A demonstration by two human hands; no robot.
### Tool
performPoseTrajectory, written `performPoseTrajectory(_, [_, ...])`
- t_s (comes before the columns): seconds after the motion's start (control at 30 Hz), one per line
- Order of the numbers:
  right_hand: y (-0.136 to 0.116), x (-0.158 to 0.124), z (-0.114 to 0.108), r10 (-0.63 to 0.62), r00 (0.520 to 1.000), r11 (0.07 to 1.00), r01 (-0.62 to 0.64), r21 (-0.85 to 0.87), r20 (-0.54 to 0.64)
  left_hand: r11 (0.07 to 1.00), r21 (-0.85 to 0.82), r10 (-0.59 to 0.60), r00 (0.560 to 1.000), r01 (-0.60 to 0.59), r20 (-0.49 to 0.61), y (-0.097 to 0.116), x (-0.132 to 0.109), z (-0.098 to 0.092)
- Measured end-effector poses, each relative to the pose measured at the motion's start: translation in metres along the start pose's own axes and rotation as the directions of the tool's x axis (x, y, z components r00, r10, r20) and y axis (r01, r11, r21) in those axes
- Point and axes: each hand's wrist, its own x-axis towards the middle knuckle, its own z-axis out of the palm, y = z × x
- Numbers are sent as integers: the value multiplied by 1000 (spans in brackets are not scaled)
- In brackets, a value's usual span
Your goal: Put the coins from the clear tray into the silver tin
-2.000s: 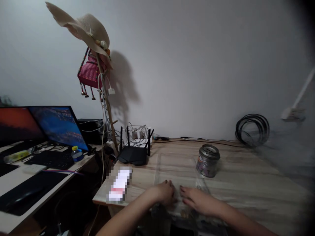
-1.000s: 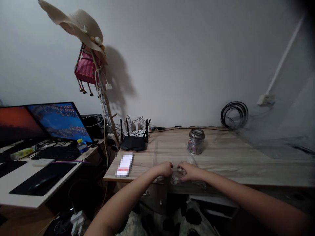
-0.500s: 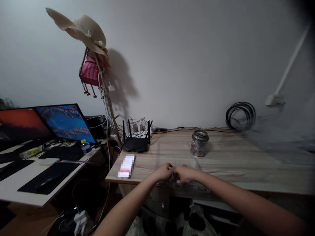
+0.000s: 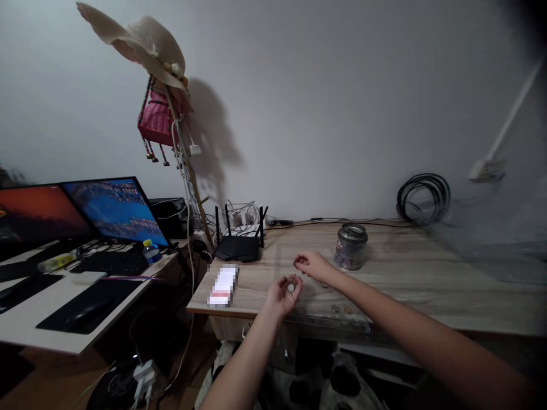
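My left hand (image 4: 284,295) is turned palm up near the table's front edge, its fingers curled around a small round silvery coin (image 4: 291,287). Just above and to the right of it hovers my right hand (image 4: 311,266), fingers bent and drawn together; what is between them, if anything, is too small to make out. Beneath both hands lies a clear plastic sheet (image 4: 307,307), with a few small pieces (image 4: 335,308) on it near the edge. A round printed tin (image 4: 351,247) stands beyond my right forearm.
A phone with a lit screen (image 4: 224,285) lies left of my hands. Behind it stands a black router (image 4: 238,248) with upright antennas. A coil of black cable (image 4: 423,199) leans on the wall at the back right. Monitors (image 4: 115,213) occupy the desk at left.
My hands were together low at the table edge. Now the left has turned palm up, showing the coin, and the right has risen away from the edge. The view has shifted slightly.
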Motion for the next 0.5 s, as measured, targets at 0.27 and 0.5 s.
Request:
performPoseTrajectory(0.27, [21, -26, 52, -171, 928, 974, 209, -83, 331, 992, -128, 4, 996, 8, 88, 36, -24, 7])
performPoseTrajectory(0.5, [23, -21, 48, -150, 917, 984, 173, -31, 368, 979, -188, 64, 996, -76, -66, 24, -37, 1])
